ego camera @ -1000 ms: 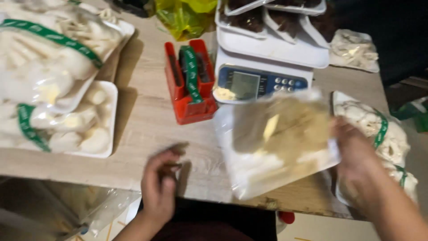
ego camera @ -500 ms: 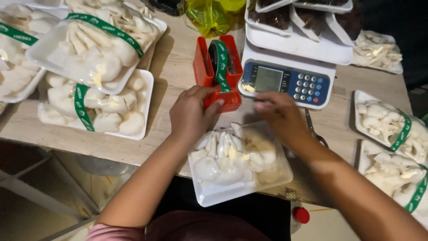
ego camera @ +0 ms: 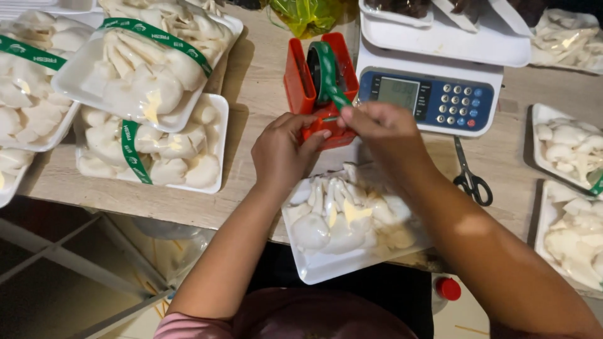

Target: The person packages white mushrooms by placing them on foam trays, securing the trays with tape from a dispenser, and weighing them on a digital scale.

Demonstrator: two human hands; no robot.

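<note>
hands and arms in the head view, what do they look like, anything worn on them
Both are bare: the left hand and right hand wear no gloves, and no rings, watch or bracelets show. The forearms are uncovered along their whole visible length. The only clothing in sight is a pink sleeve edge at the left upper arm, joining a darker pinkish-maroon garment at the bottom of the picture. Fingernails look short and unpainted.
</note>
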